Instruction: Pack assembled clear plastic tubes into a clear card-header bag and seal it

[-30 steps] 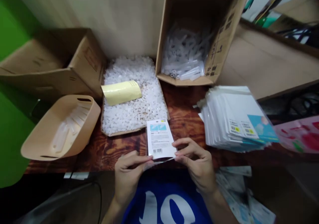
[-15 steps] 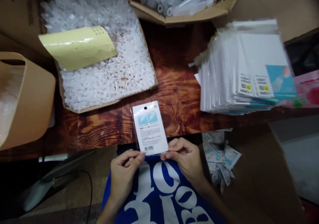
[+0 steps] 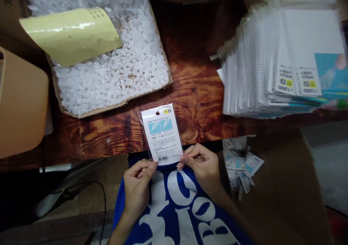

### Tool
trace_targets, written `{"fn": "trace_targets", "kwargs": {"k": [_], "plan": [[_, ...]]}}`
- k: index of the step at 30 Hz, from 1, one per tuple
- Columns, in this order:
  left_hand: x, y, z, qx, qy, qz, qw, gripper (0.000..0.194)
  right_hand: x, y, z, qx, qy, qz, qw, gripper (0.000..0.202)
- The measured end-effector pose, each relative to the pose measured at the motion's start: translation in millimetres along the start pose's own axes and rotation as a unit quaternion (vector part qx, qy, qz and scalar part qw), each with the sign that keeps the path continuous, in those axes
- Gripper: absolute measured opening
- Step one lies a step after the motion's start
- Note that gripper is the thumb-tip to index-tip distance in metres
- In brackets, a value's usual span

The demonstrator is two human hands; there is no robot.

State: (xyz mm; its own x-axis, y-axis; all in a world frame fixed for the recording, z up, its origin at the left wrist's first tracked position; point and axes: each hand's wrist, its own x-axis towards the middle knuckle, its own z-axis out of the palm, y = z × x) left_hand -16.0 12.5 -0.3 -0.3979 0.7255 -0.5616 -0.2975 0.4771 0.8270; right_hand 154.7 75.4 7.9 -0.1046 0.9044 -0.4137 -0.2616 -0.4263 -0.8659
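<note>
A clear plastic packet with a white printed card [image 3: 163,138] inside lies over the table's front edge, its hang hole at the far end and a barcode at the near end. My left hand [image 3: 138,178] pinches its near left corner between thumb and forefinger. At the near right corner my right hand [image 3: 201,167] pinches it the same way. The card's face shows two blue pictures and small print. Whatever is under the card is hidden.
A shallow carton of small white plastic pieces [image 3: 114,81] sits at left, a yellow sheet [image 3: 70,34] on top. Far left is an orange bin [image 3: 21,107]. Stacked packets with cards [image 3: 272,63] stand at right. Below the edge, a cardboard box [image 3: 282,187] holds finished-looking packets [image 3: 241,163].
The view has shifted closer, so the stack and the carton appear larger and higher. Both hands keep their pinch on the packet, which has barely moved.
</note>
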Motion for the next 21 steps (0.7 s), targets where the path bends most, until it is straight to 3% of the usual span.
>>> {"fn": "trace_targets", "kwargs": {"k": [10, 21], "plan": [[-3.9, 0.8, 2.5, 0.033, 0.008, 0.015, 0.999, 0.03, -1.8, -4.7, 2.9, -0.018, 0.014, 0.017, 1.0, 0.027], [-6.1, -9.4, -0.9, 0.049, 0.018, 0.02, 0.998, 0.027, -4.5, 8.1, 3.7, -0.008, 0.035, 0.045, 0.998, 0.033]]}}
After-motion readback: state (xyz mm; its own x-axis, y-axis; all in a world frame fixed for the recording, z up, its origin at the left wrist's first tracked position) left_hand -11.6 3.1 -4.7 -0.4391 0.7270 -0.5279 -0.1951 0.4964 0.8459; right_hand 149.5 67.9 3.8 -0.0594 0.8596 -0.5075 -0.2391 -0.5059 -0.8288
